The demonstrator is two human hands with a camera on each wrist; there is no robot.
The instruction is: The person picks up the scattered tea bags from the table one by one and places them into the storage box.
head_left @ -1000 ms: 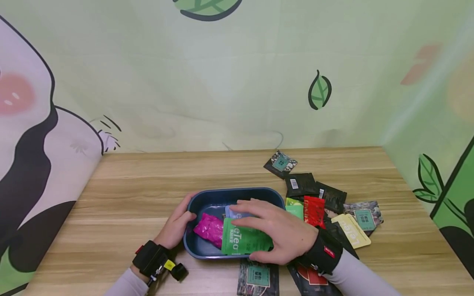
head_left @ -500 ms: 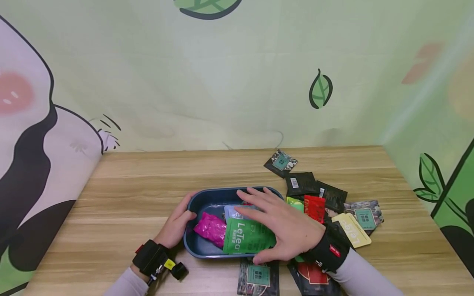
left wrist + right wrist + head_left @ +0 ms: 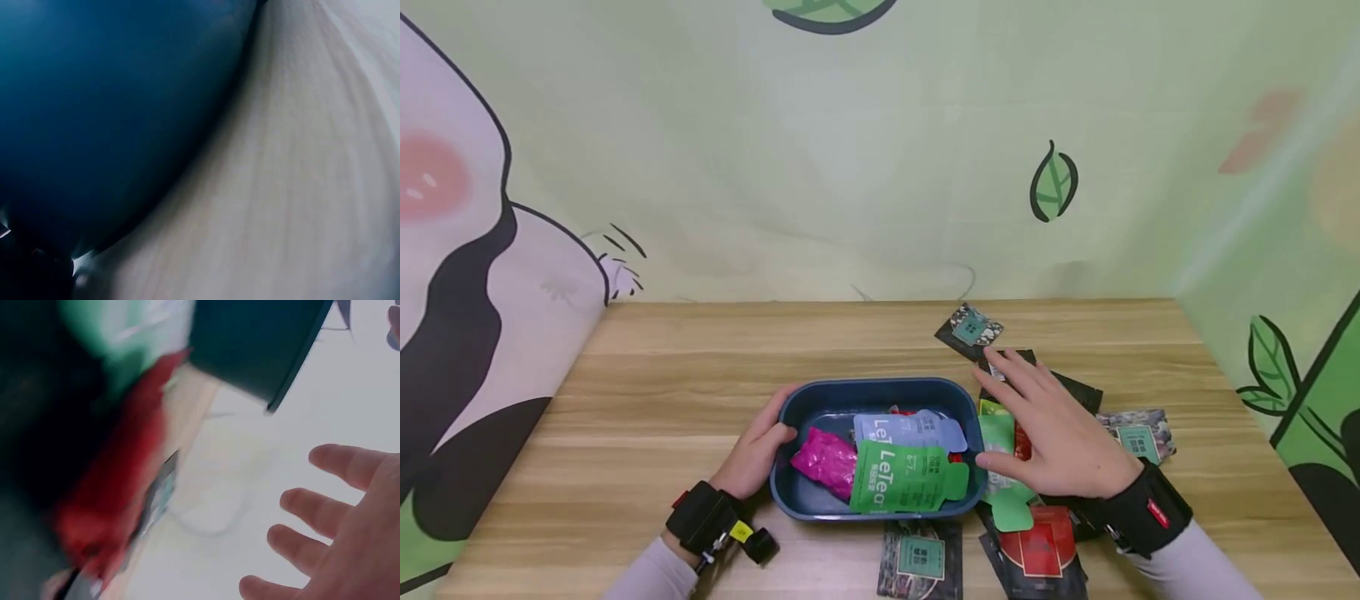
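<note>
A dark blue oblong plastic basin [image 3: 808,408] sits on the table. In it lie a crumpled shiny pink packet [image 3: 823,460], a lilac sachet [image 3: 902,429] and a green sachet [image 3: 895,479], with bits of red beneath. My left hand [image 3: 751,458] grips the basin's left end, thumb at the rim and the other fingers partly hidden outside. To the right of the basin, my right hand [image 3: 1056,442] hovers over the pile of sachets, fingers spread and holding nothing. Beneath it a light green sachet [image 3: 1000,446] and a red sachet [image 3: 112,481] partly show.
Black sachets [image 3: 1075,390] and a patterned sachet [image 3: 1138,437] lie around the right hand. Another patterned sachet [image 3: 968,329] lies farther back, and one [image 3: 920,560] in front of the basin. A red-labelled black packet [image 3: 1041,554] is near the front. A printed backdrop [image 3: 850,167] stands behind.
My right hand has moved right, from above the basin to above the sachet pile. The green and lilac sachets in the basin are now uncovered. My left hand stays at the basin.
</note>
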